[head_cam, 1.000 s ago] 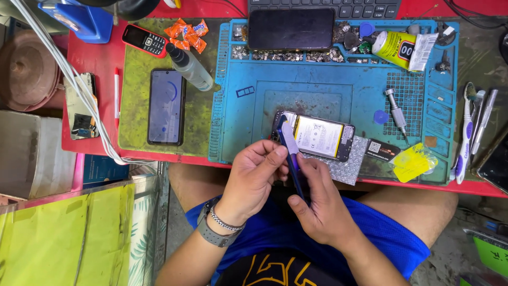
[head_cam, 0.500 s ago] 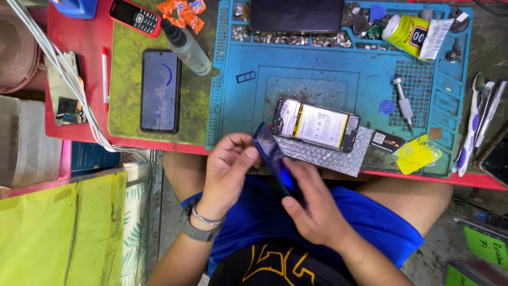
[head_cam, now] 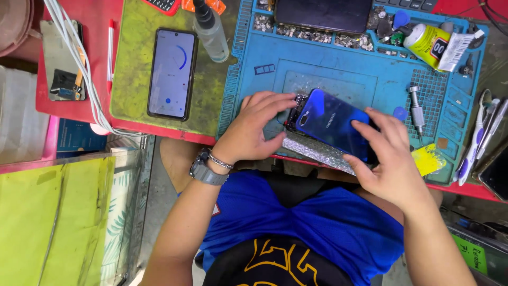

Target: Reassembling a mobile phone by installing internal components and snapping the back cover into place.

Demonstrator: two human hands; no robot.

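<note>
Blue back cover [head_cam: 330, 119] seated onto phone.
Both hands' fingers [head_cam: 275, 103] pinch its edges; uneven pressure could crack it or misalign clips.

blue back cover [head_cam: 332, 121]: off lap, now laid over opened phone on mat | left hand [head_cam: 253, 130], right hand [head_cam: 390, 159]: moved up, pressing its ends

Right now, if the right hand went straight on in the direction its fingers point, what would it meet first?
The right hand points up and to the left, its fingers already on the blue phone back cover. Sliding on along it, it would probably first meet the left hand at the cover's far end, though depth is hard to judge.
</note>
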